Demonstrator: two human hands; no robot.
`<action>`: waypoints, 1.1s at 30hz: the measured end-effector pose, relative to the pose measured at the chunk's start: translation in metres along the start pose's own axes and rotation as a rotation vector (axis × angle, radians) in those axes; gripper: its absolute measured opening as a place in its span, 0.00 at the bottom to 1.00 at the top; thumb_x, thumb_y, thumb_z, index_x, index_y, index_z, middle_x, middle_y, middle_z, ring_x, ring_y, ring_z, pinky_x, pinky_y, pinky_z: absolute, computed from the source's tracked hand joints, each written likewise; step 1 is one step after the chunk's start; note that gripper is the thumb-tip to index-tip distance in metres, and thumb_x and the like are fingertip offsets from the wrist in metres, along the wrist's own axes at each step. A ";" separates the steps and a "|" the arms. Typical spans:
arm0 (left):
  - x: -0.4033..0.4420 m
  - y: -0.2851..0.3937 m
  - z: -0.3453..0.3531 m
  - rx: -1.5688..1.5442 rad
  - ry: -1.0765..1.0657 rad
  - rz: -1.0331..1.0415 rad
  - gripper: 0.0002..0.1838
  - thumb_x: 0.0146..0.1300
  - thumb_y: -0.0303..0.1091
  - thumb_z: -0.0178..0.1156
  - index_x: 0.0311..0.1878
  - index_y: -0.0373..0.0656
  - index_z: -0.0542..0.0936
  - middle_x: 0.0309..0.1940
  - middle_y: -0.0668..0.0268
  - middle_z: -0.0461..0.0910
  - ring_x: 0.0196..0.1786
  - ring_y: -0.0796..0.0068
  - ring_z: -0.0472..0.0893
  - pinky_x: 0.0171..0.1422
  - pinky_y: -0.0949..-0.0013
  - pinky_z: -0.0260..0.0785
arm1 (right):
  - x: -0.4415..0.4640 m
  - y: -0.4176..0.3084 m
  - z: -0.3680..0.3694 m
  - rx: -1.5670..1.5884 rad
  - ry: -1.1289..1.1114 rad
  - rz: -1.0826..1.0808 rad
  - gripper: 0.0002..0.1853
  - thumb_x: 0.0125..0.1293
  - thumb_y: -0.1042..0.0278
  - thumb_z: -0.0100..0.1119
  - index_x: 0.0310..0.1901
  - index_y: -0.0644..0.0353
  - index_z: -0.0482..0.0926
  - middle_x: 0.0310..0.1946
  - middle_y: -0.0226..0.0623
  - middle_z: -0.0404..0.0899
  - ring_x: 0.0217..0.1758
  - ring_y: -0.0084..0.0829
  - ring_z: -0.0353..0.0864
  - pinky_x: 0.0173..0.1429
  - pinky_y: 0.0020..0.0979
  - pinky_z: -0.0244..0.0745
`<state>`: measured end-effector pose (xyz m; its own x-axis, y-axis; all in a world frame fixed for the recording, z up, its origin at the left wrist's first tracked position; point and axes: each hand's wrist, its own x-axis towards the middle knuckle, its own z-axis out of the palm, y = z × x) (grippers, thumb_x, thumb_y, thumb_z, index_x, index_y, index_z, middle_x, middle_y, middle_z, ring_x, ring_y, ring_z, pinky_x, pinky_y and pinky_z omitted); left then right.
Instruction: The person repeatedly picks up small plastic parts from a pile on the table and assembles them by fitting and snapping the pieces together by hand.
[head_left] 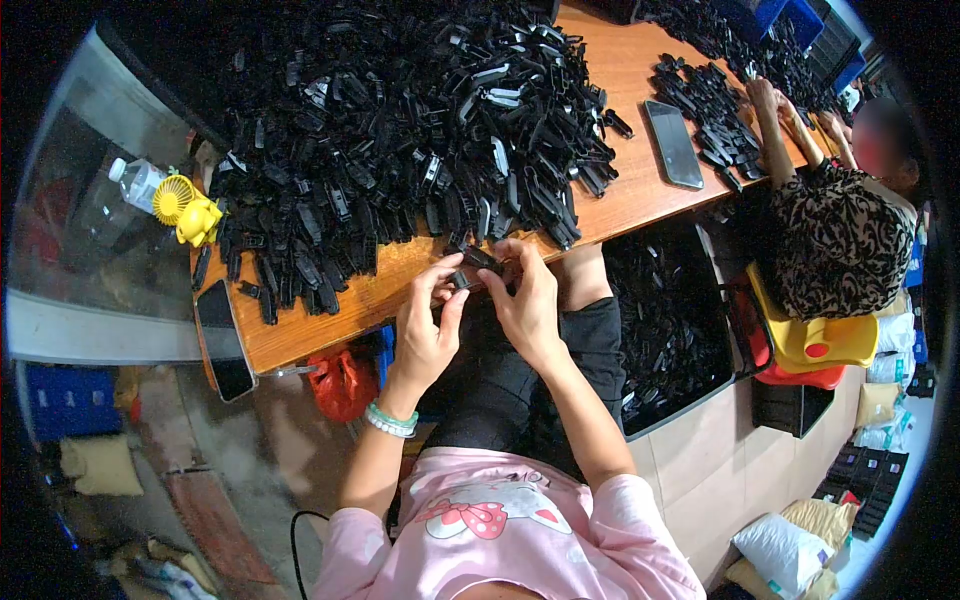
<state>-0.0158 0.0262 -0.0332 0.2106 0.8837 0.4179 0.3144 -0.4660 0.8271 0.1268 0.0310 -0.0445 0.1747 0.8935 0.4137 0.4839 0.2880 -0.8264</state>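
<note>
Both my hands are at the near edge of the wooden table (300, 335), close together over my lap. Between the thumb and fingers of my left hand (432, 312) is a small black plastic piece (460, 280). My right hand (526, 302) pinches a longer black plastic part (484, 259), whose far end lies near the left fingertips. Whether the two parts touch I cannot make out. Just beyond my fingers, a large heap of black plastic parts (400, 140) covers much of the table.
A phone (673, 145) lies on the table at right; another phone (226, 342) is at the left corner, near a yellow fan (180, 203) and a bottle (135, 182). A black crate (665, 330) of parts stands right of my legs. A co-worker (840, 240) handles parts at right.
</note>
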 end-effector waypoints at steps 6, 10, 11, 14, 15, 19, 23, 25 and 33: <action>-0.003 0.001 -0.004 0.013 0.002 -0.005 0.14 0.65 0.25 0.53 0.53 0.34 0.67 0.52 0.55 0.76 0.46 0.69 0.77 0.51 0.69 0.69 | 0.001 -0.013 0.001 0.023 -0.032 -0.024 0.23 0.54 0.80 0.61 0.53 0.63 0.71 0.36 0.47 0.73 0.38 0.47 0.77 0.39 0.38 0.72; 0.000 -0.003 -0.003 0.174 -0.029 0.090 0.17 0.62 0.24 0.56 0.53 0.35 0.68 0.47 0.54 0.76 0.39 0.61 0.78 0.45 0.63 0.71 | 0.001 -0.008 0.003 0.012 -0.072 -0.092 0.20 0.55 0.78 0.61 0.51 0.62 0.72 0.38 0.47 0.72 0.39 0.46 0.77 0.39 0.38 0.73; -0.001 -0.003 -0.003 0.164 0.017 0.205 0.17 0.61 0.24 0.56 0.53 0.35 0.67 0.47 0.54 0.76 0.39 0.59 0.77 0.45 0.62 0.71 | 0.002 -0.010 0.002 -0.004 -0.102 -0.049 0.19 0.54 0.77 0.62 0.49 0.63 0.73 0.38 0.47 0.73 0.37 0.47 0.77 0.39 0.37 0.73; -0.003 -0.004 -0.006 0.174 0.028 0.253 0.17 0.61 0.23 0.55 0.53 0.36 0.66 0.48 0.53 0.76 0.41 0.57 0.77 0.46 0.61 0.71 | 0.006 -0.018 -0.003 0.040 -0.156 0.034 0.18 0.54 0.76 0.62 0.48 0.64 0.74 0.36 0.46 0.74 0.35 0.45 0.78 0.38 0.37 0.73; -0.003 -0.004 -0.009 0.198 -0.001 0.194 0.16 0.62 0.23 0.55 0.53 0.37 0.66 0.50 0.53 0.76 0.42 0.57 0.77 0.47 0.62 0.71 | 0.008 -0.018 -0.004 0.040 -0.173 0.032 0.16 0.55 0.76 0.61 0.47 0.64 0.74 0.35 0.45 0.75 0.32 0.43 0.79 0.37 0.36 0.74; 0.001 -0.010 -0.012 0.280 -0.040 0.255 0.17 0.61 0.24 0.55 0.52 0.37 0.66 0.49 0.52 0.75 0.42 0.54 0.76 0.47 0.59 0.70 | 0.009 -0.014 -0.005 0.001 -0.186 -0.005 0.15 0.56 0.74 0.61 0.46 0.65 0.75 0.35 0.45 0.75 0.32 0.43 0.79 0.37 0.35 0.73; 0.005 -0.009 -0.010 0.394 -0.068 0.288 0.17 0.60 0.25 0.57 0.52 0.36 0.67 0.45 0.53 0.76 0.42 0.52 0.75 0.48 0.56 0.68 | 0.005 -0.014 0.003 -0.086 -0.147 -0.064 0.18 0.54 0.76 0.60 0.49 0.64 0.73 0.36 0.46 0.74 0.35 0.48 0.77 0.37 0.40 0.74; 0.003 -0.011 -0.011 0.408 -0.056 0.269 0.17 0.60 0.26 0.57 0.52 0.36 0.67 0.44 0.53 0.76 0.43 0.52 0.75 0.48 0.56 0.68 | 0.001 -0.014 0.009 -0.204 -0.068 -0.159 0.22 0.53 0.78 0.59 0.52 0.63 0.70 0.38 0.46 0.72 0.38 0.49 0.76 0.38 0.42 0.74; 0.005 -0.022 -0.013 0.224 0.086 0.086 0.16 0.65 0.26 0.51 0.55 0.33 0.67 0.52 0.51 0.74 0.55 0.56 0.74 0.60 0.60 0.64 | 0.010 -0.015 -0.002 -0.067 -0.191 -0.073 0.18 0.54 0.74 0.60 0.49 0.65 0.74 0.39 0.48 0.74 0.40 0.52 0.76 0.43 0.42 0.74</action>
<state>-0.0334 0.0414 -0.0441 0.1692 0.8363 0.5216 0.4977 -0.5292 0.6872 0.1232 0.0354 -0.0275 -0.0250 0.9220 0.3864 0.5468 0.3362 -0.7668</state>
